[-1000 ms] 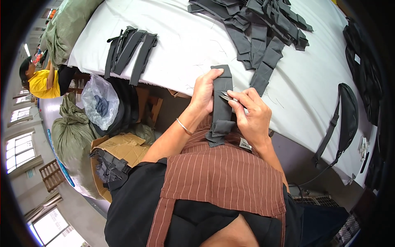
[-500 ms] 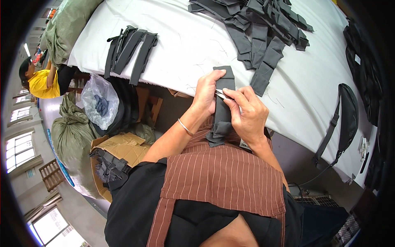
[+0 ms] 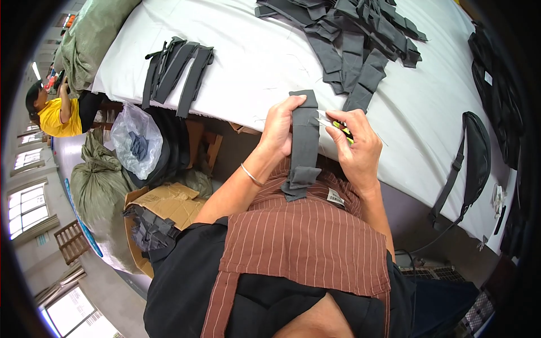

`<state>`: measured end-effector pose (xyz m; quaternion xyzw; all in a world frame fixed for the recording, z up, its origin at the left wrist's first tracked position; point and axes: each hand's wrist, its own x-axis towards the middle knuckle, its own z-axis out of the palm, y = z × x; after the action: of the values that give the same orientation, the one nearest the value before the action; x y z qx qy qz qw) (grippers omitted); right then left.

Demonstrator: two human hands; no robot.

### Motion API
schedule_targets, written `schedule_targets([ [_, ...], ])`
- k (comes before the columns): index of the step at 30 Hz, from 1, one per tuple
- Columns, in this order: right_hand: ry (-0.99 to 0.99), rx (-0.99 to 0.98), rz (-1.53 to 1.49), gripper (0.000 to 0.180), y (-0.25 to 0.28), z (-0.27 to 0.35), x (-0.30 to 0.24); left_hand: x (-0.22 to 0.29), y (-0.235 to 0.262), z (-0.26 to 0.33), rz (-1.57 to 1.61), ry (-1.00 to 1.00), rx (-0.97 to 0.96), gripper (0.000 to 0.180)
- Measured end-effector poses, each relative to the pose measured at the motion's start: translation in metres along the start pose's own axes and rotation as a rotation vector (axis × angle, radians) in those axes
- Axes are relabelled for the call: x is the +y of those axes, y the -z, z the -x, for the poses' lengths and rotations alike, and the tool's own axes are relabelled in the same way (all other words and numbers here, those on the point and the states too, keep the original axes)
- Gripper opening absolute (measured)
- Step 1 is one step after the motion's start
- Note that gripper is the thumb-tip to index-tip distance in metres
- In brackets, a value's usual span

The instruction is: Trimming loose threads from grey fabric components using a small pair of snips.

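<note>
Head view: a clear plastic bag (image 3: 135,147) below the table edge with dark cloth scraps inside; beside it an open cardboard box (image 3: 163,205) with dark straps spilling over its side. Left hand (image 3: 279,127) clenched round the upper left edge of a grey fabric strip (image 3: 305,143), hanging upright above the brown striped apron (image 3: 304,248). Right hand (image 3: 355,149) pinching small yellow-handled snips (image 3: 338,126) against the strip's right edge. Behind, on the white table (image 3: 253,62), a pile of grey strips (image 3: 360,39); black sling bag (image 3: 473,152) well apart to the right.
</note>
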<state>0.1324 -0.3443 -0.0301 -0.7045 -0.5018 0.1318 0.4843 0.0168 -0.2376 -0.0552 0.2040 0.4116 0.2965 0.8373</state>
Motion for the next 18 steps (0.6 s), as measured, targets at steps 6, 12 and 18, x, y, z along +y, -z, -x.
schedule_targets([
  [6, 0.066, -0.020, 0.120, 0.020, -0.003, 0.003, 0.005, -0.002, 0.002, -0.001, -0.023, -0.013, -0.038, 0.019],
  [12, 0.092, -0.051, 0.156, 0.024, -0.005, 0.003, 0.001, -0.001, -0.002, 0.002, -0.005, -0.002, -0.059, 0.019],
  [18, -0.051, -0.196, -0.350, 0.024, -0.002, 0.006, 0.005, -0.004, 0.007, -0.005, -0.030, -0.003, -0.113, 0.019],
])
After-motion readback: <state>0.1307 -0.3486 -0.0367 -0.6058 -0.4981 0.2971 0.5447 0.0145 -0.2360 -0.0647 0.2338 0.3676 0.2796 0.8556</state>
